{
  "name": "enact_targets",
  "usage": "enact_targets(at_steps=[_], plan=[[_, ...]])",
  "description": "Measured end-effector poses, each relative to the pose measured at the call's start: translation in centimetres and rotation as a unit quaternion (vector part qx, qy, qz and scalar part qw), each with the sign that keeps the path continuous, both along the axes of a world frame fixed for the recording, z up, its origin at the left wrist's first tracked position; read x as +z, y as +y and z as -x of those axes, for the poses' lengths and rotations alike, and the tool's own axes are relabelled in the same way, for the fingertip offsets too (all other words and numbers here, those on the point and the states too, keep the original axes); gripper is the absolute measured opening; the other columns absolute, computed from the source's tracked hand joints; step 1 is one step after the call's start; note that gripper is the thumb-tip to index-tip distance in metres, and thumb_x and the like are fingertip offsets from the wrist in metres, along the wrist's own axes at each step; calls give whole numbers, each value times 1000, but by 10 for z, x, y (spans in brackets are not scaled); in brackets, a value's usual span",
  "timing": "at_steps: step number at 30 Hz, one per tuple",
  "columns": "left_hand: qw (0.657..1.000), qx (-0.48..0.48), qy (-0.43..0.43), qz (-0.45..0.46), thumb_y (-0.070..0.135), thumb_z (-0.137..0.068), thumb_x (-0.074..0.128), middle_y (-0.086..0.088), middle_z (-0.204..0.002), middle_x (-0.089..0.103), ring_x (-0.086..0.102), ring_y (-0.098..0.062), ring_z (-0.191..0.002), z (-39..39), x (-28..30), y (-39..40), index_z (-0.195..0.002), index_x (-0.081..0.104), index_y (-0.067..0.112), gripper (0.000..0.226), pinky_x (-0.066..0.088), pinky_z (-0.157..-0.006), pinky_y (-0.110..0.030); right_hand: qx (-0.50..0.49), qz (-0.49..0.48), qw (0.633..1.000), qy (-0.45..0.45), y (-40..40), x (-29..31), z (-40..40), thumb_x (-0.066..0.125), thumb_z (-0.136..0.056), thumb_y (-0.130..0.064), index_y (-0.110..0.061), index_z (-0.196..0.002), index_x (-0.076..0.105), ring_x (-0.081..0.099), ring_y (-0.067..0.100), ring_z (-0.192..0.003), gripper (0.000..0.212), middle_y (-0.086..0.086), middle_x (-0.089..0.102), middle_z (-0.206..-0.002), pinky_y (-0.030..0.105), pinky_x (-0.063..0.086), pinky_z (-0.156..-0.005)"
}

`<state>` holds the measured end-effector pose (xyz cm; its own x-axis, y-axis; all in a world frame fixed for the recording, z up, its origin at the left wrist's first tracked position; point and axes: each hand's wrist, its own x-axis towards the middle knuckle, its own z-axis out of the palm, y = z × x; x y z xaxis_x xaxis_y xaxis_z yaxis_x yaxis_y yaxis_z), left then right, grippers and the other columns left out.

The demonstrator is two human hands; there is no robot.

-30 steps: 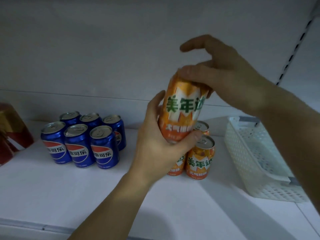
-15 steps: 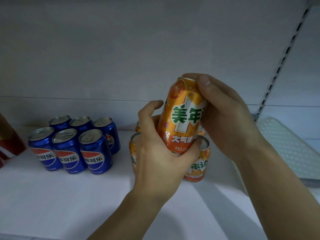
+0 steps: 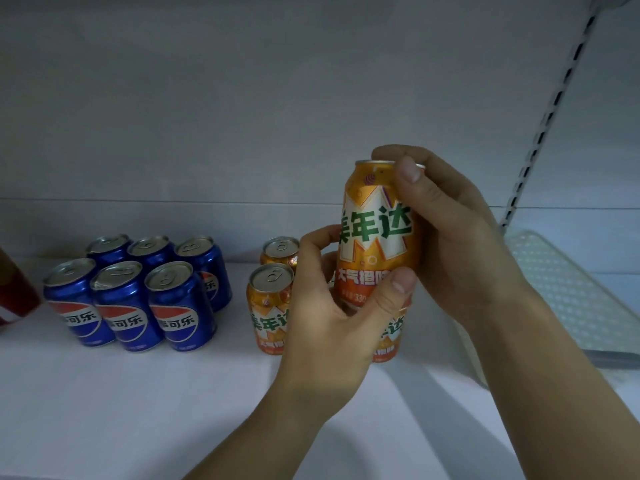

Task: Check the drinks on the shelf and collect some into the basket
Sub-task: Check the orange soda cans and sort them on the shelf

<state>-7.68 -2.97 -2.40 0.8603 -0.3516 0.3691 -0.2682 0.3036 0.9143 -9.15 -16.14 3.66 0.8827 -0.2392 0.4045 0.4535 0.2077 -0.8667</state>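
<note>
I hold an orange can (image 3: 375, 237) upright above the white shelf (image 3: 138, 393), its green-lettered label facing me. My left hand (image 3: 332, 323) grips its lower part from the left, thumb across the front. My right hand (image 3: 450, 237) wraps its upper right side, thumb near the rim. More orange cans (image 3: 270, 306) stand on the shelf behind and below, partly hidden by my hands. The white perforated basket (image 3: 561, 289) sits at the right, half hidden by my right arm.
Several blue cola cans (image 3: 138, 292) stand in two rows to the left. A red package (image 3: 14, 296) shows at the left edge. A slotted metal upright (image 3: 554, 105) runs up the back wall on the right.
My right hand came down from the can's top and wrapped around its side. The can has turned upright and its label has rotated. The view shifted right and closer.
</note>
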Motion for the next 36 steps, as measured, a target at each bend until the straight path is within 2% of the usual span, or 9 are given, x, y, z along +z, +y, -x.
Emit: enact_targets(at_steps=[4,11,14,17,19,21,25,28,36], plan=[[1000,-14,2,9,38,-73,84,11,-110,75,74,-10,-101,0,0,2,-126,51,27,63,58,-78,-19,51,-15,999,11,-4,0,0,51,-95,-30,-9,-127,64,69,31,-107,41,14,72,-116,50,57,-93],[999,-41,-9,12,31,-82,69,14,-109,75,73,-8,-102,-2,-3,4,-127,51,24,49,57,-78,-17,36,-5,999,-1,-6,-2,-2,55,-95,-25,-7,-124,63,72,23,-97,35,9,75,-107,39,61,-81],[999,-45,11,22,49,-82,77,8,-118,74,72,-14,-110,-4,-3,3,-128,56,28,55,58,-84,-23,33,-2,999,5,-7,-3,-2,54,-94,-26,-6,-131,61,71,29,-105,42,16,74,-115,45,60,-89],[997,-66,40,24,72,-70,74,4,-123,72,70,-19,-115,-6,-3,5,-121,64,42,60,58,-88,-30,52,-15,998,9,-7,-4,-1,54,-92,-25,-8,-133,60,64,48,-116,46,29,64,-130,58,52,-101],[995,-74,53,35,74,-68,73,6,-122,73,70,-18,-115,-6,-1,5,-128,59,39,70,58,-88,-31,40,-12,999,-2,-6,-4,0,57,-91,-22,-8,-131,62,66,46,-108,42,32,64,-126,54,55,-96],[994,-76,59,53,70,-69,77,6,-118,73,71,-19,-113,-7,0,4,-136,48,27,85,59,-89,-35,6,10,1000,-13,-3,-4,1,63,-90,-23,-11,-126,64,70,36,-99,37,30,69,-116,49,60,-87],[990,-89,82,77,44,-87,59,3,-106,77,76,-16,-100,-5,2,4,-124,53,20,45,60,-79,-29,-22,66,998,-10,3,-4,0,64,-89,-36,-18,-120,68,72,28,-97,36,12,74,-108,45,59,-85],[985,-99,112,90,47,-85,52,-2,-113,76,75,-18,-103,-7,-2,5,-122,59,20,46,60,-79,-28,15,44,999,-5,1,-3,0,53,-95,-29,-13,-125,66,70,29,-104,37,14,73,-115,45,59,-89],[985,-81,129,81,48,-87,51,-5,-122,73,72,-21,-112,-11,-1,6,-125,60,21,48,60,-86,-33,17,46,999,-7,-4,-5,0,52,-95,-24,-12,-125,65,69,25,-103,35,11,72,-112,38,57,-86]])
